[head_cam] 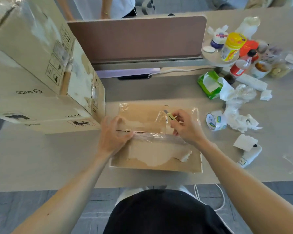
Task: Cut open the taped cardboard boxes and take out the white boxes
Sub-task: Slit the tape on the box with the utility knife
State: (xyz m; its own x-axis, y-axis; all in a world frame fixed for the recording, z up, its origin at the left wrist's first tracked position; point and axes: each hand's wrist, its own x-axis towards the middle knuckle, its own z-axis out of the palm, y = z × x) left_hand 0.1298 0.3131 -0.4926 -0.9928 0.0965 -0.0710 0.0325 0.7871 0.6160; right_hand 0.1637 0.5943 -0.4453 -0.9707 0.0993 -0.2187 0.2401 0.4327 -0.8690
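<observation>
Left hand (pixel 113 134): pinching clear tape (pixel 156 136) on flat brown cardboard box (pixel 156 154), frame centre.
Right hand (pixel 184 128): gripping small yellow utility knife (pixel 170 116).

Right hand (pixel 184 127) grips a knife (pixel 170 115) over the taped box (pixel 156 152); left hand (pixel 113 134) pinches tape.
</observation>
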